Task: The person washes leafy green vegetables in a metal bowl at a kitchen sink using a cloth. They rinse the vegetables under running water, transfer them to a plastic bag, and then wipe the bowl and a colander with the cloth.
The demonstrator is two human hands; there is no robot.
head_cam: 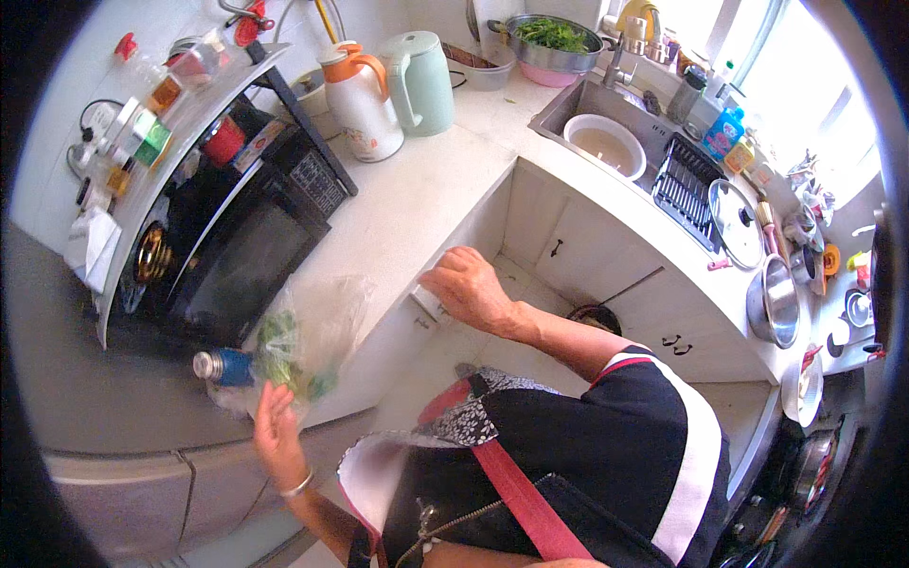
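Observation:
A clear plastic bag (334,305) with green leafy vegetables (279,344) in it lies at the left end of the pale countertop (419,199). My left hand (275,422) is just below the bag, fingers extended and nothing visible in the palm; whether the fingertips touch the plastic is unclear. Beside the greens, a blue flask with a steel cap (224,367) lies on its side. Over the counter's front edge, my right hand (469,287) is bent at the wrist with fingers curled. Its fingertips are hidden, so I cannot see if it pinches anything.
A black microwave oven (248,263) stands under a loaded shelf (192,135) at left. Behind are a thermos jug (362,106) and a green kettle (424,85). A white basin (603,145) sits in the sink (561,117); a pot of greens (554,42) stands beyond.

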